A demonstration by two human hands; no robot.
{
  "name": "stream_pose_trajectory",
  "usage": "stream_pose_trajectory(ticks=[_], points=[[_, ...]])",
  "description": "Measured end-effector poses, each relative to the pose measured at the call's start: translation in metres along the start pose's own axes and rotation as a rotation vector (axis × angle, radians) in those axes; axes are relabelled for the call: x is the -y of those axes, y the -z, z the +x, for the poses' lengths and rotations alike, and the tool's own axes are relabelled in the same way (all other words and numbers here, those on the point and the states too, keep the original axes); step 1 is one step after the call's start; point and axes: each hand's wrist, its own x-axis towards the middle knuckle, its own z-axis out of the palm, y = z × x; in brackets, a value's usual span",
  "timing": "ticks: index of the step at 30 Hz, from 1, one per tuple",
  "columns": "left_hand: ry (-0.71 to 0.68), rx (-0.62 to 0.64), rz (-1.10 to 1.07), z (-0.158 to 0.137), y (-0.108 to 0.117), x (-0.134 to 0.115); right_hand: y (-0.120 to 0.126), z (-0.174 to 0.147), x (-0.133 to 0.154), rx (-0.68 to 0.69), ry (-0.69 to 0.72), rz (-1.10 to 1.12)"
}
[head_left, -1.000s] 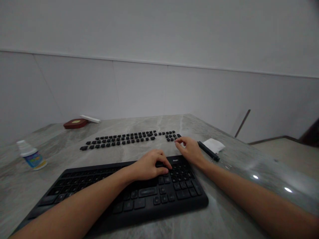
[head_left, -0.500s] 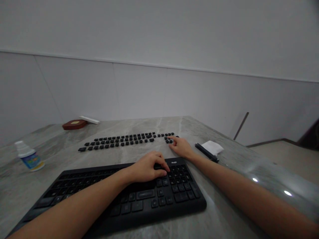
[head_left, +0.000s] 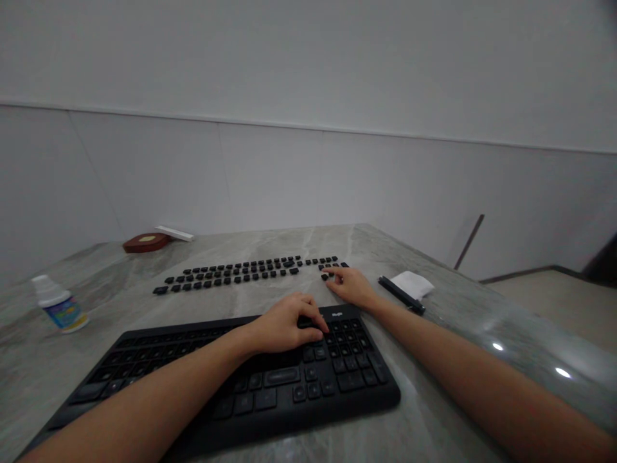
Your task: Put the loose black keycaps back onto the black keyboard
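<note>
A black full-size keyboard lies at a slant in front of me; many of its key positions have no caps on them, while the lower and right-hand keys carry theirs. My left hand rests on its upper right part, fingers bent and a small gap between thumb and index finger, with nothing visible in it. Beyond the keyboard, loose black keycaps stand in rows. My right hand is at the right-hand group, thumb and index finger closed about a small black keycap that they partly hide.
On the left stands a white-capped spray bottle. A reddish-brown box and a white bar lie at the back left. Right of my hand are a dark pen-like tool and a white tissue. A wall rises behind the marbled table.
My right hand has shifted slightly, its fingers now nearer the front keycaps of the right-hand group. My left hand stays in place on the keyboard. The view has tilted a little.
</note>
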Motion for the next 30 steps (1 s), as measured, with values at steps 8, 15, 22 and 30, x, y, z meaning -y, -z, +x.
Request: stream_pose_trajectory(ticks=[8, 15, 22, 30], points=[[-0.003, -0.010, 0.013, -0.001, 0.000, -0.002, -0.003, 0.000, -0.002, -0.013, 0.013, -0.004], [0.003, -0.016, 0.026, 0.000, 0.000, -0.002, -0.005, -0.002, -0.003, -0.032, 0.076, 0.018], [0.075, -0.109, -0.039, 0.002, -0.002, -0.001, 0.006, -0.003, 0.002, -0.076, 0.170, 0.055], [0.069, -0.264, -0.248, 0.003, -0.006, 0.007, 0.049, -0.041, 0.051, -0.104, 0.582, -0.142]])
